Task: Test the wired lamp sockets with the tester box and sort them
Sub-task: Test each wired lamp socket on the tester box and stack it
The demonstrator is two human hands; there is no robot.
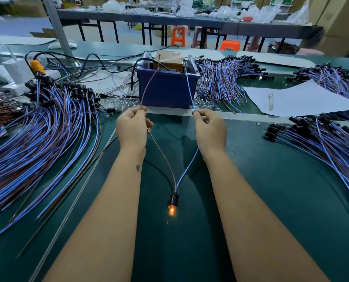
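Left hand grip pinches the thin brown wire, right hand grip pinches the thin blue wire — both run up to the blue plastic tester box. Contact points on its top hard to make out. Small black lamp socket lies on the green desk between the forearms — bulb glowing orange.

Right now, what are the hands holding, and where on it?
One wired lamp socket, by its leads: the left hand pinches the brown wire, the right hand the blue wire.
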